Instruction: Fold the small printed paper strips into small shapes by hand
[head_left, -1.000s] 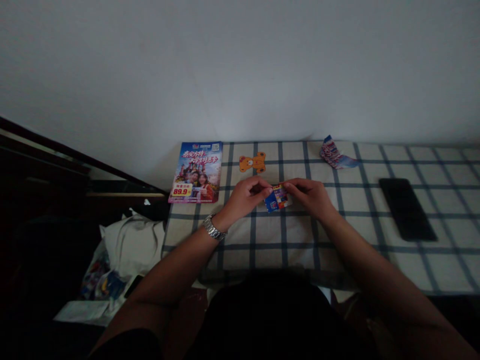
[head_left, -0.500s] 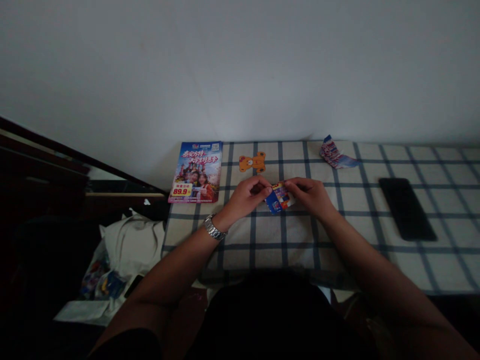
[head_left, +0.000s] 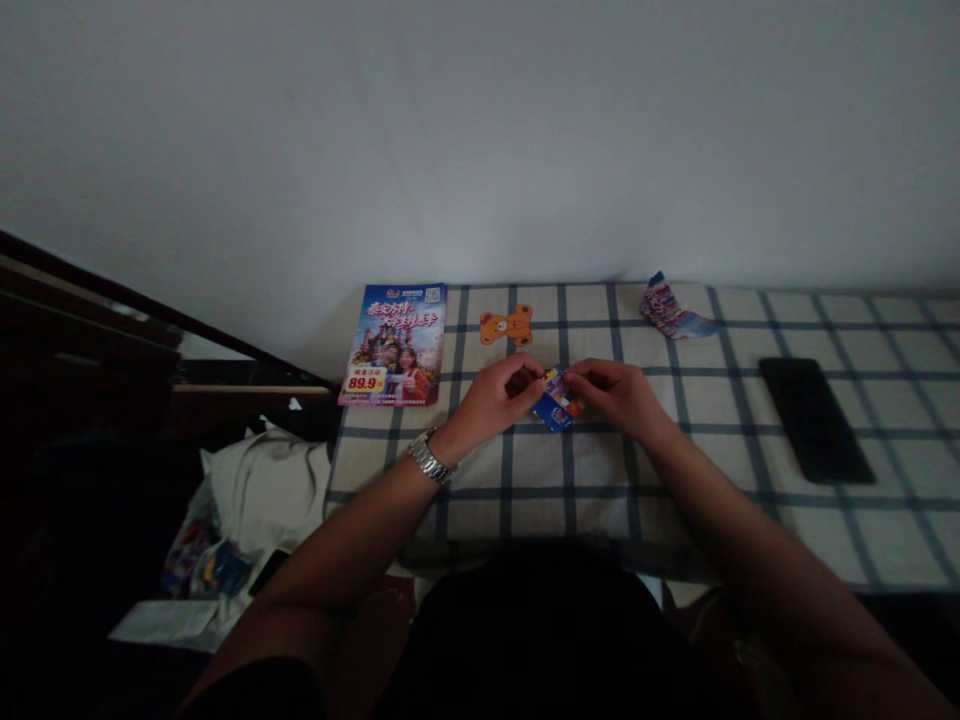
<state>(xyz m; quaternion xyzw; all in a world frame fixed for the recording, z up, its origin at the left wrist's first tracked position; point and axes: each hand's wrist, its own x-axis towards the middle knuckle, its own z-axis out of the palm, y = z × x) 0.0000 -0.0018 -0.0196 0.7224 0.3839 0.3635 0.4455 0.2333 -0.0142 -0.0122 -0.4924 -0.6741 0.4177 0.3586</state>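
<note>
Pinching a folded blue paper (head_left: 556,403), the left hand (head_left: 496,395) and right hand (head_left: 613,397) share a closed grip.

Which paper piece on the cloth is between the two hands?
The small blue and red printed piece, pinched by the left hand and right hand; the leaflet, bear cut-out and crumpled strip lie apart.

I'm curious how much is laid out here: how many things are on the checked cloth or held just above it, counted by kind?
Folded printed paper between the left hand and right hand: 1
Glossy leaflet: 1
Orange bear cutout: 1
Crumpled printed paper: 1
Black smartphone: 1
Total: 5
</note>
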